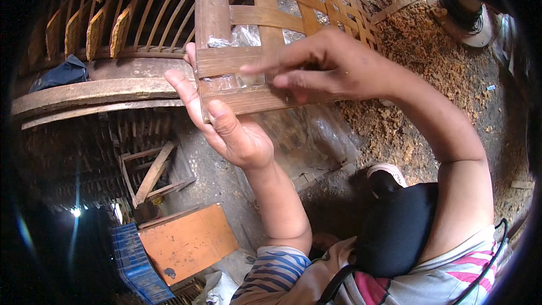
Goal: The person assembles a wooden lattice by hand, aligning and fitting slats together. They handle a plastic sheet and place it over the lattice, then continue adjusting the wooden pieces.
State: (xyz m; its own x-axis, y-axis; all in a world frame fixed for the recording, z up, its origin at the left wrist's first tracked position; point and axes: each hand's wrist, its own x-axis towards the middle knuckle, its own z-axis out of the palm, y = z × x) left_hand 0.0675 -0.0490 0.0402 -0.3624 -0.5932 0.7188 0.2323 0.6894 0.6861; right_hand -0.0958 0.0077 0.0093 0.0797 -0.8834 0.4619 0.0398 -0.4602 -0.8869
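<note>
A woven bamboo lattice panel [257,16], made of flat brown strips with square gaps, stretches from the middle up to the top. My left hand [240,138] is closed around its near left corner, thumb over the rim strip and fingers behind the edge. Above the bottom rows of the weave is my right hand [333,68]. Its index finger and thumb are stretched out and apart, the fingertips slightly blurred, and I see nothing between them. Whether they touch the strips is unclear. Clear plastic [245,36] shows through the gaps.
Curved wooden slats [152,20] and a wooden beam [107,91] stand at the left, with a black bag [61,73] on it. Lower left are an orange board [189,243] and a blue slatted piece [138,262]. Wood shavings [395,135] cover the floor at right.
</note>
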